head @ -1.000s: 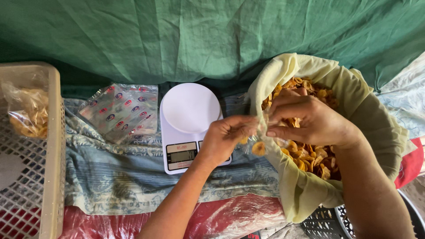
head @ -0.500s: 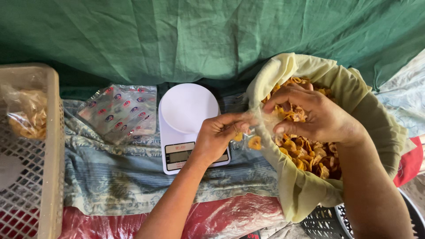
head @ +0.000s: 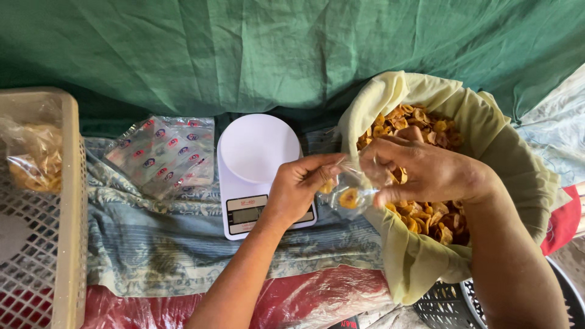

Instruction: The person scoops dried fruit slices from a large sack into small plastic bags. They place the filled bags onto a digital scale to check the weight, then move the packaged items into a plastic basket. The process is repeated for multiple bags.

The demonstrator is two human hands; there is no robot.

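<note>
Holding small clear plastic bag (head: 350, 194) open: left hand (head: 298, 186) pinching rim at 9 o'clock, right hand (head: 426, 170) pinching at 3, over sack of banana chips (head: 420, 213). Worth keeping mouth taut.

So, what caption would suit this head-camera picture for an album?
Two hands hold a small clear bag open beside a sack of chips.
</note>
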